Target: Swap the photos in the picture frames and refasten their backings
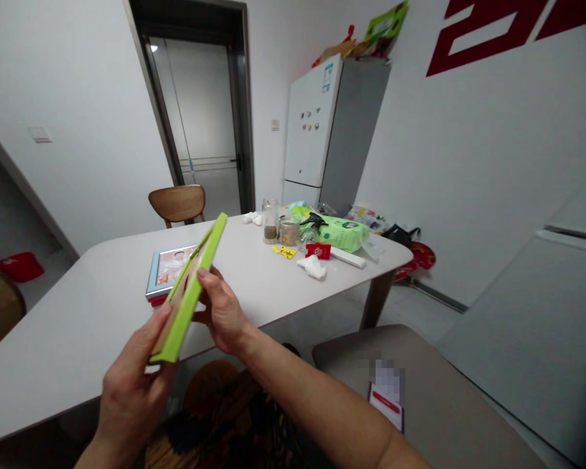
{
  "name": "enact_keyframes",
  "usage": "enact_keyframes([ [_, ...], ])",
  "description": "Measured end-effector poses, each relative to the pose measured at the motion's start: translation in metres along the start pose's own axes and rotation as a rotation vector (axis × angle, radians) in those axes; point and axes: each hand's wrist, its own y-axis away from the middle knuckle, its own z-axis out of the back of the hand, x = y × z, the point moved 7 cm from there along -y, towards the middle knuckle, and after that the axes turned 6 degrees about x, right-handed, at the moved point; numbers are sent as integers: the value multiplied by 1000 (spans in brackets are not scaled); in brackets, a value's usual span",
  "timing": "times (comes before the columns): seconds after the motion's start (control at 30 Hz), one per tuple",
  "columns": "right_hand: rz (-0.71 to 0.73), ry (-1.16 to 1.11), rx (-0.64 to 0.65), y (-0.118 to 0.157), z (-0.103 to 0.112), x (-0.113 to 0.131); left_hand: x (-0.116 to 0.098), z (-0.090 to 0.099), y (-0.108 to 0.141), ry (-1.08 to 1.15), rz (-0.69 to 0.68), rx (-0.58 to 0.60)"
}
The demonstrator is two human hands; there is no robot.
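Observation:
A green picture frame (191, 296) is held up, tilted nearly edge-on, above the table's front edge. Its brown backing faces partly left. My left hand (135, 378) grips its lower end, thumb on the backing. My right hand (222, 309) is closed on the frame's right side near the middle, with the thumb on the green edge and the other fingers partly hidden behind. Behind the frame, a light blue picture frame (155, 273) lies on the white table (92, 299), on top of something red.
Glass jars (270, 225), a green wipes pack (342, 233), a red packet (318, 251), a yellow packet (286, 252) and crumpled tissue (312, 266) lie on the table's far right. A wooden chair (178, 202) stands behind; a grey seat (420, 391) is at front right.

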Motion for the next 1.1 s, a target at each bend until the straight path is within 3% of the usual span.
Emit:
enact_keyframes([
  [0.07,-33,-132,29,8,6,-5,-16,-16,13,-326,-244,150],
  [0.13,-108,-147,10,14,20,-18,-14,-30,28,-582,-388,252],
  [0.2,-190,-94,-10,17,37,-34,0,-40,39,-738,-409,319],
  [0.37,-303,82,102,10,56,-62,37,-58,51,-959,-274,446],
  [0.43,-318,256,108,4,65,-68,45,-64,51,-998,-217,484],
  [0.63,-246,1141,-29,-16,103,-67,57,-77,51,-1015,-148,538],
  [0.8,-156,1611,-8,-15,101,-67,63,-92,54,-981,-116,563],
  [0.93,-92,1736,12,-13,94,-68,59,-79,54,-869,-44,595],
  [1.1,-52,1728,169,-18,84,-75,69,-26,53,-795,129,570],
])
